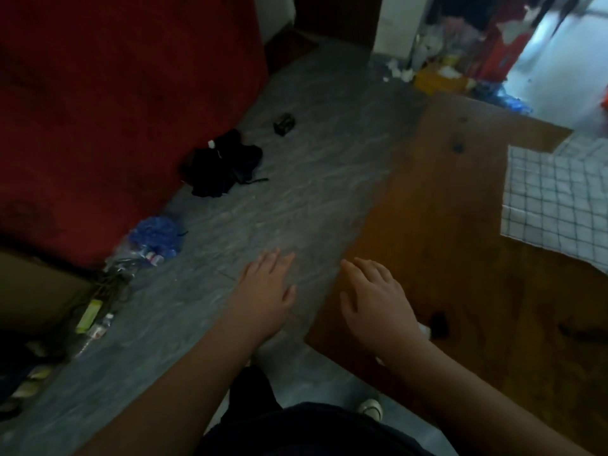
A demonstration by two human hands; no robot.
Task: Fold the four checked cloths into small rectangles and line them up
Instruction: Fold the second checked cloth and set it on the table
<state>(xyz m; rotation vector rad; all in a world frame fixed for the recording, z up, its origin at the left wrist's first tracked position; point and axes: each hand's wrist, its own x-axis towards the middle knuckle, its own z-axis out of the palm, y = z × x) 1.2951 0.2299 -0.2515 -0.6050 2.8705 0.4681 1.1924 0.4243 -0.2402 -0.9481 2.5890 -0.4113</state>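
Both hands are empty, with fingers straight and a little spread, palms down. The left hand [268,291] hangs over the grey floor [263,153]. The right hand [378,301] is above the near left edge of the wooden worktop [444,225].

The checked cloth [556,199] lies flat on the worktop at the right, well apart from both hands. I judge that folding is not yet begun. The hands should go right, take two corners, lay edge on edge using the check lines as a guide, then press the crease.

The right border cuts the cloth off, so I cannot tell if it is one cloth or several overlapping. The picture is blurred and dark, and whether the right hand touches the wood is unclear.
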